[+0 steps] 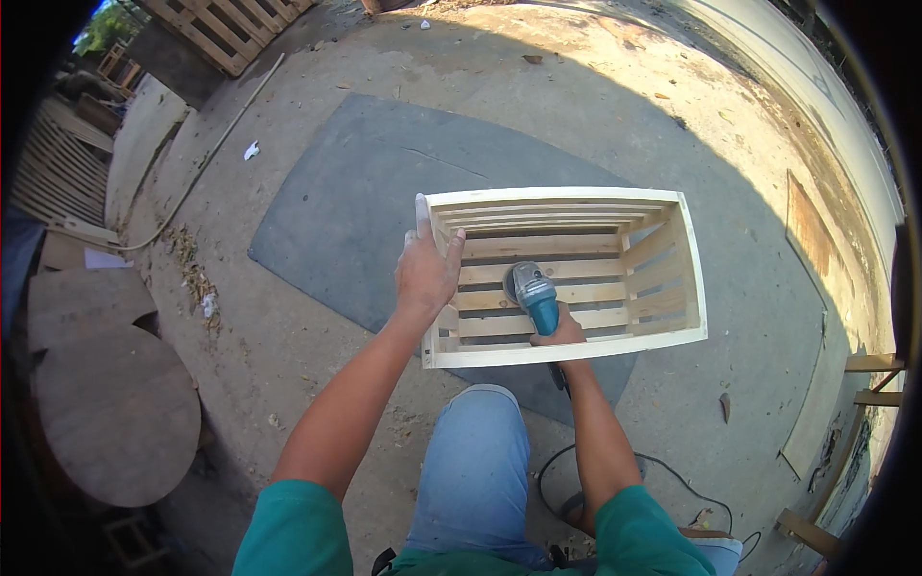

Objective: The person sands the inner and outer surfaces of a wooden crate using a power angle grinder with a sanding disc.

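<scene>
A pale slatted wooden crate (697,278) lies before me with its open side up, over a dark grey mat (327,202). My left hand (428,274) grips its left end wall, thumb inside the rim and fingers along the outside. Down in the crate, my right hand (562,331) is closed round the teal body of an angle grinder (540,300). The grinder's metal head and round disc are over the bottom slats, toward the crate's middle. Part of the disc is hidden under the head.
A black power cord (687,485) loops over the concrete at lower right. Round wooden boards (120,413) are at left, below a slatted wooden piece (62,168). A long hose or rod (206,158) crosses the floor, and a pallet (226,29) stands behind. Wooden bars (874,363) jut in at right.
</scene>
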Demonstrator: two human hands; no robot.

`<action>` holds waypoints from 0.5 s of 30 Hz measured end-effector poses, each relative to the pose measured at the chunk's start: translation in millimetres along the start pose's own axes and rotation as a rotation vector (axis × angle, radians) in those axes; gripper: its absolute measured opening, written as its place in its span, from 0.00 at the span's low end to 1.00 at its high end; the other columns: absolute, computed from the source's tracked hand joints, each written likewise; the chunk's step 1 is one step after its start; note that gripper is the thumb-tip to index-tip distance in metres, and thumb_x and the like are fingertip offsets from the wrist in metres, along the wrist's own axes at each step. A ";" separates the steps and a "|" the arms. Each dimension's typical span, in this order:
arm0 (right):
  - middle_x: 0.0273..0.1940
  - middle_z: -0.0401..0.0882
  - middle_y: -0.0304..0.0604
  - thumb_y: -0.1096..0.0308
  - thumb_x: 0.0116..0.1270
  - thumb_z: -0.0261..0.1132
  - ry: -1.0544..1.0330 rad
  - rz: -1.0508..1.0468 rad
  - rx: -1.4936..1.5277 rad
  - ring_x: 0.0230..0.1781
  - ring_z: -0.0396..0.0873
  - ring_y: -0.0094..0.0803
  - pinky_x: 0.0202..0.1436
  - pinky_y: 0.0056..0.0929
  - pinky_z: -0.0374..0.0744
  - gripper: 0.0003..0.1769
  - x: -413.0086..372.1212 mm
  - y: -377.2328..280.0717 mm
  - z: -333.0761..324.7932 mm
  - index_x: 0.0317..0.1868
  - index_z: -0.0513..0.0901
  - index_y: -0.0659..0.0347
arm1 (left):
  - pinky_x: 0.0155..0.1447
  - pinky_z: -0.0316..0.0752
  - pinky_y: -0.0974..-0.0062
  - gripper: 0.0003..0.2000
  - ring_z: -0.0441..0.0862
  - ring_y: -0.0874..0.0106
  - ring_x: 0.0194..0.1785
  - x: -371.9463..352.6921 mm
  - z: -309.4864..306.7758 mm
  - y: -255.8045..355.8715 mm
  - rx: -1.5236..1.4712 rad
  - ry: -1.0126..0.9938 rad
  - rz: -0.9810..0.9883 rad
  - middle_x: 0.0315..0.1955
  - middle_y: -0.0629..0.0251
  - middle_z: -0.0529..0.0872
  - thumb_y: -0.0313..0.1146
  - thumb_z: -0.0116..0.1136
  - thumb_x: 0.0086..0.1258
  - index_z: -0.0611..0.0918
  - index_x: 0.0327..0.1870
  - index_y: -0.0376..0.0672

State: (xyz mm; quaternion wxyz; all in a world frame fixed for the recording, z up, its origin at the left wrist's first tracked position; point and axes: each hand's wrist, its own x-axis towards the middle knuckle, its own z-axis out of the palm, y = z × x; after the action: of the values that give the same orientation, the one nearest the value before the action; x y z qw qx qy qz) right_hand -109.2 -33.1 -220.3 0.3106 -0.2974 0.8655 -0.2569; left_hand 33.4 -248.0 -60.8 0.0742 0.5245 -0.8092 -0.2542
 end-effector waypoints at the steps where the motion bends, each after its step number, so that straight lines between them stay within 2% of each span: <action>1: 0.44 0.86 0.63 0.58 0.43 0.77 -0.004 -0.038 0.012 0.49 0.84 0.63 0.52 0.55 0.82 0.40 7.8 -12.0 9.7 0.59 0.74 0.58 | 0.66 0.76 0.50 0.41 0.82 0.47 0.61 -0.7 0.7 -1.2 0.008 0.008 0.006 0.57 0.40 0.80 0.54 0.48 0.81 0.44 0.84 0.43; 2: 0.46 0.86 0.64 0.58 0.41 0.75 -0.050 -0.005 -0.012 0.51 0.84 0.62 0.54 0.51 0.81 0.44 11.6 -30.9 10.6 0.63 0.74 0.58 | 0.66 0.76 0.50 0.41 0.82 0.47 0.61 -1.1 2.7 -0.2 0.012 0.010 0.014 0.57 0.40 0.80 0.54 0.48 0.81 0.44 0.84 0.43; 4: 0.47 0.86 0.63 0.59 0.41 0.76 -0.104 -0.019 -0.028 0.51 0.84 0.60 0.55 0.50 0.82 0.47 20.2 -51.5 9.8 0.66 0.73 0.57 | 0.67 0.75 0.50 0.41 0.81 0.47 0.61 -2.1 -2.8 6.1 -0.004 -0.035 -0.018 0.58 0.39 0.80 0.54 0.49 0.81 0.44 0.84 0.42; 7: 0.48 0.87 0.60 0.60 0.40 0.77 -0.144 0.012 -0.051 0.52 0.85 0.59 0.56 0.49 0.82 0.50 41.5 -51.3 2.5 0.69 0.71 0.57 | 0.67 0.75 0.51 0.41 0.81 0.47 0.62 -2.5 -1.4 6.4 -0.014 -0.043 -0.023 0.58 0.39 0.80 0.53 0.49 0.81 0.44 0.84 0.42; 15: 0.48 0.87 0.59 0.62 0.38 0.78 0.023 0.154 0.005 0.53 0.84 0.58 0.56 0.48 0.81 0.44 52.1 3.9 -52.4 0.61 0.76 0.58 | 0.68 0.75 0.51 0.41 0.81 0.47 0.62 -1.0 1.6 4.4 -0.011 -0.021 -0.015 0.59 0.38 0.79 0.51 0.50 0.81 0.44 0.84 0.43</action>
State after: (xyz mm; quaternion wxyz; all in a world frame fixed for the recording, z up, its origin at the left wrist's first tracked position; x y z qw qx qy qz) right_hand -179.7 -52.0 -207.5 0.3199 -0.2264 0.8888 -0.2377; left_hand 29.6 -245.2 -59.9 0.0666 0.5276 -0.8044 -0.2650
